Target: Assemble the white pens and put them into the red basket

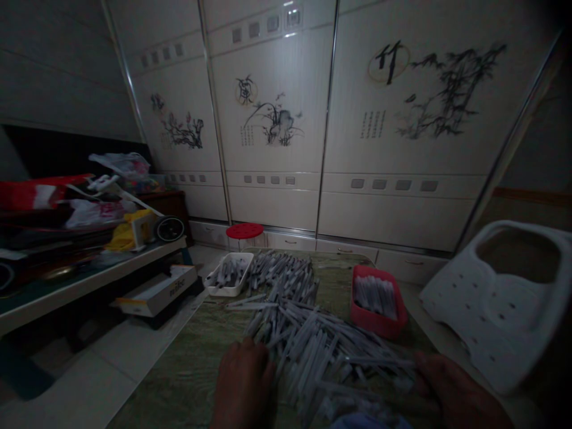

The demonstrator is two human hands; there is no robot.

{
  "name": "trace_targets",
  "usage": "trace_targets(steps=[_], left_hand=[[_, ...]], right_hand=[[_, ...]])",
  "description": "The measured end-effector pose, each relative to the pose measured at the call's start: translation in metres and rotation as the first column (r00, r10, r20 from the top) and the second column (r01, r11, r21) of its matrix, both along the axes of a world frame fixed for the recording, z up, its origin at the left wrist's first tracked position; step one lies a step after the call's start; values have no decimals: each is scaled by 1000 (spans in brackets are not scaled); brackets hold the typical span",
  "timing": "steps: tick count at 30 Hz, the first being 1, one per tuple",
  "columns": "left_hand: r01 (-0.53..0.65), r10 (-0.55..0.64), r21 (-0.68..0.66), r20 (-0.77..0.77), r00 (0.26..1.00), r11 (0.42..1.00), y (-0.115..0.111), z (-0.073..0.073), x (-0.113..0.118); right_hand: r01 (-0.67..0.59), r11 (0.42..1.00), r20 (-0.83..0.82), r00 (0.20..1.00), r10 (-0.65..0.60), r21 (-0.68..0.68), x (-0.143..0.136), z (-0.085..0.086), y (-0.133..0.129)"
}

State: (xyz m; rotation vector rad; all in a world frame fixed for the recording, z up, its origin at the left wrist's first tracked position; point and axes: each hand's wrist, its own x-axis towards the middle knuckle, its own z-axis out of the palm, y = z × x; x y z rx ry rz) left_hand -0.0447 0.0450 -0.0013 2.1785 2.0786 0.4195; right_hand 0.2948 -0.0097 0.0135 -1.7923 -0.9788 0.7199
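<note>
A large heap of slim, clear-and-white pens (pixel 308 333) covers the middle of the green-grey table (pixel 179 363). At the near left edge of the heap is my left hand (pixel 243 381), back upward and fingers curled in; whatever they may hold is hidden. On the right side, my right hand (pixel 458 387) is closed, with the thumb and fingers at the end of a pen (pixel 379 360) that points left across the heap. Dim light and blur hide the finer detail. Neatly lined-up pens fill a red basket (pixel 376 325), and looser ones lie in a white tray (pixel 227 291).
A white plastic chair (pixel 504 304) stands close on the right. Behind the table are a red stool (pixel 245 230) and sliding wardrobe doors (pixel 277 196). To the left, a cluttered bench (pixel 111 268) holds bags and a wheeled toy, with an open box (pixel 156 292) beside it.
</note>
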Motion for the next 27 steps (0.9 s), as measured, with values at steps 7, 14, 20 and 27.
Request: trace_targets(steps=[7, 14, 20, 27], left_hand=[[-5, 5, -20, -11, 1000, 1000, -3, 4, -4], [17, -12, -42, 117, 993, 999, -4, 12, -7], [193, -181, -24, 240, 954, 981, -8, 12, 11], [273, -261, -95, 124, 957, 957, -6, 9, 24]], right_hand=[[-119, 990, 43, 992, 122, -74, 14, -13, 2], [-95, 992, 12, 995, 96, -77, 13, -12, -2], [-98, 993, 99, 990, 104, -66, 14, -7, -1], [-92, 996, 53, 994, 93, -21, 14, -2, -2]])
